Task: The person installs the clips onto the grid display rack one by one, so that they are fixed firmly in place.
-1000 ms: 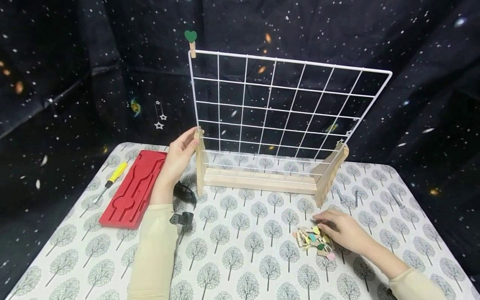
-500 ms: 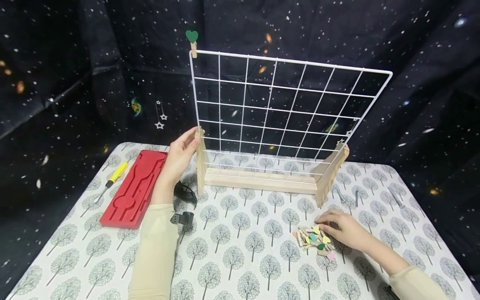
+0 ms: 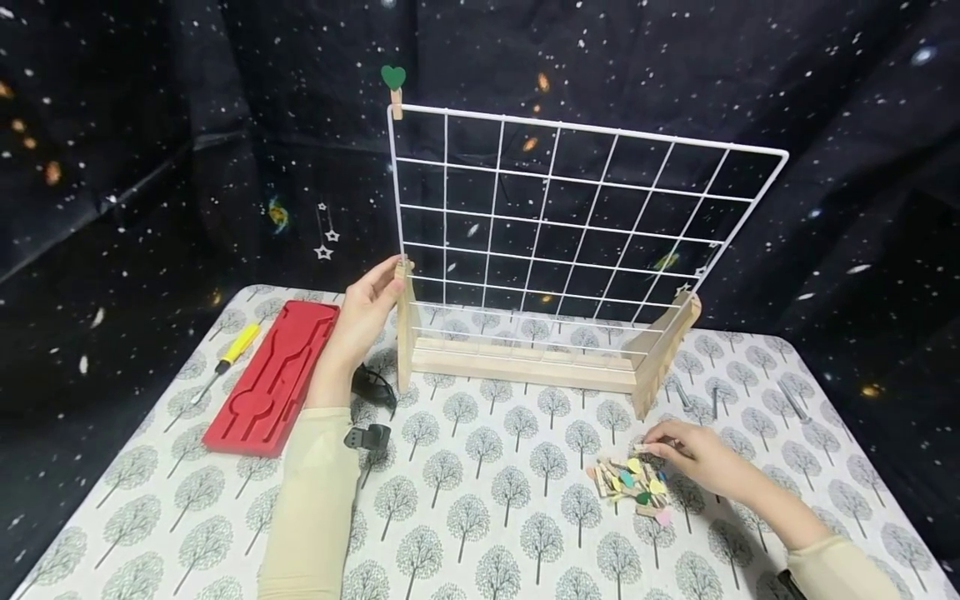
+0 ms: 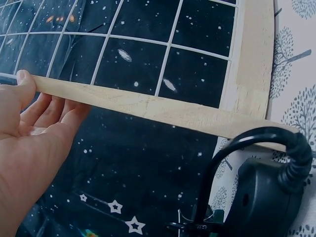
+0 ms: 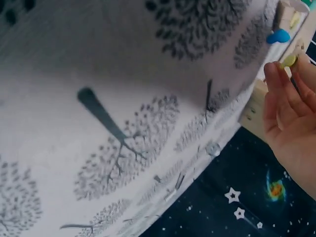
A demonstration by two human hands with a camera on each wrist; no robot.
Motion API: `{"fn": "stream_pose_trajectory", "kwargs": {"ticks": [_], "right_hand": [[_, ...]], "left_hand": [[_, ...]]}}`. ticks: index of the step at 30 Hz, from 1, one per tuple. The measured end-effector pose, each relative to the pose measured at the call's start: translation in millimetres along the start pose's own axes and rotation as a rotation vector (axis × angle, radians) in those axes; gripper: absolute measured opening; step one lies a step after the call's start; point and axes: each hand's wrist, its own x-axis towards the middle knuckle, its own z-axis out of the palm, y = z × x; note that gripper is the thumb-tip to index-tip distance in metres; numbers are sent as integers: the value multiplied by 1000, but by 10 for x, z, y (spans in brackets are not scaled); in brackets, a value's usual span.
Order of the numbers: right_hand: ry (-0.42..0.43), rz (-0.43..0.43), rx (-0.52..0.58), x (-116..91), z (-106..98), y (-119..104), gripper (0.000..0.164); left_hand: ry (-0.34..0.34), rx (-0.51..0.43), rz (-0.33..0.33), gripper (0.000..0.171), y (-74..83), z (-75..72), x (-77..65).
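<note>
My left hand (image 3: 363, 312) grips the top of the left wooden side post (image 3: 405, 333) of a stand that carries a white wire grid panel (image 3: 558, 125). Seen from the left wrist, the thumb lies on the post's edge and the fingers curl behind it. At the grid's upper left corner is clipped a clothespin with a green heart (image 3: 393, 77). My right hand (image 3: 701, 458) pinches a small wooden clothespin (image 3: 642, 449) just above a pile of heart clothespins (image 3: 628, 481). A yellow heart (image 5: 288, 60) shows between its fingertips in the right wrist view.
On the left lie a red tool tray (image 3: 273, 375) and a yellow-handled screwdriver (image 3: 236, 346). Dark glasses (image 3: 372, 387) rest behind my left forearm. Small metal pieces (image 3: 792, 400) are scattered at the right. A dark starry cloth (image 3: 150, 125) hangs behind the table.
My right hand has moved slightly up and right from the pile with a clothespin in its fingertips, uncovering a blue heart. The left hand keeps its grip on the post. The head view shifts slightly.
</note>
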Motion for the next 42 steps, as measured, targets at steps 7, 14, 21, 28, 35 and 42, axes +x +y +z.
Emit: {"fn": "stream_pose_trajectory", "kwargs": {"ticks": [7, 14, 21, 28, 35, 42], "right_hand": [[82, 54, 70, 41, -116, -151, 10], [136, 36, 392, 288, -168, -407, 19], [145, 181, 590, 737, -354, -831, 37], [226, -126, 467, 1388, -759, -1636, 28], [482, -424, 458, 1989, -1211, -2234, 22], [646, -347, 405, 2319, -1587, -2639, 22]], "left_hand": [[5, 5, -20, 46, -7, 2, -28], [14, -15, 1, 47, -207, 14, 12], [11, -34, -7, 46, -80, 61, -15], [-10, 10, 19, 48, -122, -37, 42], [0, -19, 1, 48, -103, -31, 61], [9, -23, 5, 49, -133, 9, 52]]}}
